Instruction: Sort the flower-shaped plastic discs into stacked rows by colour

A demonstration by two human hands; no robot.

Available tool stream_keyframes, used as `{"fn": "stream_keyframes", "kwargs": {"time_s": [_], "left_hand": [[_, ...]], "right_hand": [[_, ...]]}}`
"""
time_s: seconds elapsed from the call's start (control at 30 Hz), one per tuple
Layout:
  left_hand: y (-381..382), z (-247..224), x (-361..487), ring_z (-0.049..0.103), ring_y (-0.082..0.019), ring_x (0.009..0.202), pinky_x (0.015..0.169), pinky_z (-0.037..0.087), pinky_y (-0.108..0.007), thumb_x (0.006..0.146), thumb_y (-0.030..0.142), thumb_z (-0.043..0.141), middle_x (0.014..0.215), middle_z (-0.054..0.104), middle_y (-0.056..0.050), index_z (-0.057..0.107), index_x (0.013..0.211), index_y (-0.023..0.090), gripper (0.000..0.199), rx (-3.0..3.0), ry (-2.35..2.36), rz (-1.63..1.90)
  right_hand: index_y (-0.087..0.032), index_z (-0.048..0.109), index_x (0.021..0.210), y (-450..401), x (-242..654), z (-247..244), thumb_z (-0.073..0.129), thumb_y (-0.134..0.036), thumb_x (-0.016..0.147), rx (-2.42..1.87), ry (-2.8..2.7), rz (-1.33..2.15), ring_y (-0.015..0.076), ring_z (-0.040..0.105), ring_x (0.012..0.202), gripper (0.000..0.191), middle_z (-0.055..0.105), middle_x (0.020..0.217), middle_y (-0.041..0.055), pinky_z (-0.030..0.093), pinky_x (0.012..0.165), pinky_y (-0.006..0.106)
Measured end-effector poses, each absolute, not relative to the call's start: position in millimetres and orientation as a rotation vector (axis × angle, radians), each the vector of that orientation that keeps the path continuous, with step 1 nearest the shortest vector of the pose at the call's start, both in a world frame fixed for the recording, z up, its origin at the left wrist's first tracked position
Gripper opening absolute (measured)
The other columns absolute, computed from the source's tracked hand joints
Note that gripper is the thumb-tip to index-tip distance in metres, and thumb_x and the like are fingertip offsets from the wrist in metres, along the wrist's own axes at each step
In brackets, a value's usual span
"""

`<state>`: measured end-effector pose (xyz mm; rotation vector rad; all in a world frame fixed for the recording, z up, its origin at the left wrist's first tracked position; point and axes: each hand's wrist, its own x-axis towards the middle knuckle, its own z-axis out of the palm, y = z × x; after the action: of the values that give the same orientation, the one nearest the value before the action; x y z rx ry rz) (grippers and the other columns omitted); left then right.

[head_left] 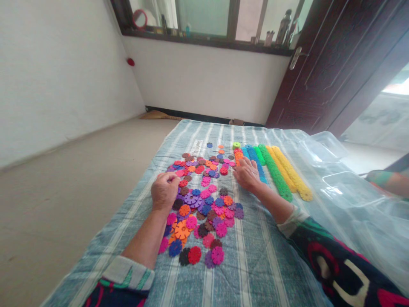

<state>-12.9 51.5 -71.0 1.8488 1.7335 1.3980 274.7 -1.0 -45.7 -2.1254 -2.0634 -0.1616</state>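
Loose snowflake discs (pixel 191 198) in pink, purple, orange, red, blue, brown and black lie scattered on a striped cloth (pixel 252 238). At the left edge of this spread is my left hand (pixel 164 189), closed with its fingers curled together; what they hold, if anything, is hidden. My right hand (pixel 247 174) is bent down at the near end of a short row of orange discs (pixel 238 156), its fingers drawn together and their tips partly hidden. Just right of it run overlapping rows of blue discs (pixel 254 157), green discs (pixel 275 172) and yellow discs (pixel 285 170).
A small lime-green stack (pixel 236 145) sits at the far end of the orange row. Clear plastic containers (pixel 351 187) stand along the right side. Beyond the cloth are a white wall (pixel 204 81), a windowsill holding bottles, and a dark red door (pixel 326 64).
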Motion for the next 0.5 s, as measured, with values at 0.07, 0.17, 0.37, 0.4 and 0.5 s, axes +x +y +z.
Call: {"fn": "stream_keyframes", "kwargs": {"time_s": [0.07, 0.17, 0.37, 0.4, 0.5], "left_hand": [[50.7, -70.3, -12.6, 0.064, -0.021, 0.079, 0.084, 0.050, -0.032, 0.068, 0.031, 0.056, 0.080, 0.070, -0.004, 0.067, 0.066, 0.019, 0.016, 1.854, 1.733, 1.388], [50.3, -70.0, -12.5, 0.065, -0.021, 0.080, 0.085, 0.050, -0.032, 0.068, 0.031, 0.055, 0.080, 0.070, -0.004, 0.067, 0.067, 0.019, 0.017, 1.854, 1.727, 1.389], [51.5, -71.3, -12.7, 0.064, -0.022, 0.085, 0.088, 0.049, -0.033, 0.068, 0.030, 0.054, 0.082, 0.071, -0.004, 0.066, 0.066, 0.020, 0.016, 1.865, 1.707, 1.395], [51.7, -71.5, -12.6, 0.064, -0.021, 0.085, 0.088, 0.049, -0.033, 0.068, 0.030, 0.054, 0.082, 0.071, -0.004, 0.066, 0.066, 0.020, 0.016, 1.862, 1.707, 1.394], [51.9, -71.8, -12.4, 0.064, -0.021, 0.083, 0.087, 0.049, -0.033, 0.069, 0.031, 0.055, 0.082, 0.071, -0.004, 0.066, 0.067, 0.020, 0.016, 1.848, 1.710, 1.386]], "right_hand": [[-0.021, 0.072, 0.110, -0.6, 274.7, -44.8, 0.045, -0.031, 0.095, -2.155, -2.031, -0.172, 0.0298, 0.028, 0.139, 0.032, 0.054, 0.132, 0.0139, 0.020, 0.111, 0.051], [-0.018, 0.074, 0.103, -1.0, 274.7, -44.5, 0.047, -0.031, 0.094, -2.189, -1.990, -0.201, 0.0310, 0.030, 0.137, 0.032, 0.056, 0.129, 0.0157, 0.020, 0.111, 0.050], [-0.023, 0.073, 0.106, -2.2, 273.6, -45.3, 0.046, -0.029, 0.094, -2.144, -2.016, -0.144, 0.0297, 0.032, 0.136, 0.030, 0.059, 0.126, 0.0132, 0.023, 0.109, 0.049], [-0.022, 0.074, 0.105, -2.3, 273.3, -45.4, 0.046, -0.029, 0.094, -2.152, -2.007, -0.145, 0.0298, 0.033, 0.135, 0.030, 0.059, 0.126, 0.0137, 0.023, 0.108, 0.049], [-0.018, 0.074, 0.100, -2.2, 272.0, -46.1, 0.047, -0.029, 0.093, -2.181, -1.977, -0.155, 0.0311, 0.034, 0.134, 0.030, 0.059, 0.126, 0.0159, 0.022, 0.109, 0.050]]}}
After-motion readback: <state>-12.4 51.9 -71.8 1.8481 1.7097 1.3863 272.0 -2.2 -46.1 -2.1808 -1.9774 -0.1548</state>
